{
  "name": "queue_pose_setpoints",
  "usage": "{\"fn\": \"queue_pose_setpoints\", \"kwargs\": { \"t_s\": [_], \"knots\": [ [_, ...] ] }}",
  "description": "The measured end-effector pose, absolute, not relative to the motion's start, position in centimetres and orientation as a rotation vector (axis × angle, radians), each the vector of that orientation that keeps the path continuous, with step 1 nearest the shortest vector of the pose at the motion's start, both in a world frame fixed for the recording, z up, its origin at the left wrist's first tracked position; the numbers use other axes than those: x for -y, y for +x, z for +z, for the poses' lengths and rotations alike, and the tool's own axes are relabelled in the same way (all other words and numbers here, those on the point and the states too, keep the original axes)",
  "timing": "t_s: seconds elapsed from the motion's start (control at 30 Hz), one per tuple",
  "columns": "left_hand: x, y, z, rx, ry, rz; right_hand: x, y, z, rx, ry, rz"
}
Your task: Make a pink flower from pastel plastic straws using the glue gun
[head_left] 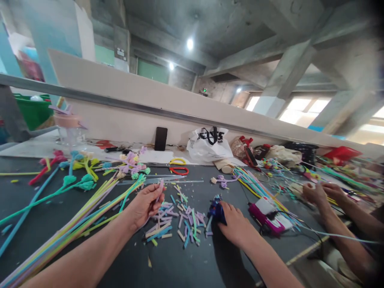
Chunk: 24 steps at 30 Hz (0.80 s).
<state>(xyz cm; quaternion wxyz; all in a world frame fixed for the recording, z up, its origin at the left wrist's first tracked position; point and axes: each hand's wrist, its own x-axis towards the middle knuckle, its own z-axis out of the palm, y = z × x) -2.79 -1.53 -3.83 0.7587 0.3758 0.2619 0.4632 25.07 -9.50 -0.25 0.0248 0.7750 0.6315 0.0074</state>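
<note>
Grey concrete ceiling [240, 20] | lit lamps [190, 44] overhead | bright windows [297, 108] at right | pale partition [135, 90] behind dark tabletop [150, 272]

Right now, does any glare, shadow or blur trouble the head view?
In the head view, the ceiling light and windows glare white; a dark shadow lies on the table below the right hand; the right edge is smeared, its upper corner black.

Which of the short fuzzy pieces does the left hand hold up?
The pale lilac piece, pinched in the left hand; the scattered pieces beside it lie on the dark tabletop.
</note>
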Motion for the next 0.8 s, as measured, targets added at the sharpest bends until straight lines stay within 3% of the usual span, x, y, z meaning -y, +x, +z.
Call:
{"fn": "queue_pose_setpoints", "kwargs": {
  "t_s": [0.27,0.4,0.47,0.57,0.6,0.8],
  "knots": [
    [1.2,-2.9,-4.0,-0.555,0.776,1.015,7.6,27.7,-0.2,-2.017,2.488,0.015],
    [0.8,-3.0,-4.1,-0.548,0.755,1.034,6.7,26.1,3.7,-2.589,2.636,0.032],
    [0.7,-3.0,-4.0,-0.555,0.745,1.048,6.2,23.9,5.5,-2.783,2.805,-0.28],
    [0.8,-2.8,-3.8,-0.577,0.74,1.08,5.4,20.0,6.5,-2.915,2.673,-1.387],
    [0.8,-2.7,-3.8,-0.591,0.738,1.099,5.1,18.9,6.3,-2.878,2.627,-1.579],
    [0.6,-2.1,-3.6,-0.676,0.773,1.173,4.2,15.0,1.7,-2.711,2.455,-1.694]
  ]
}}
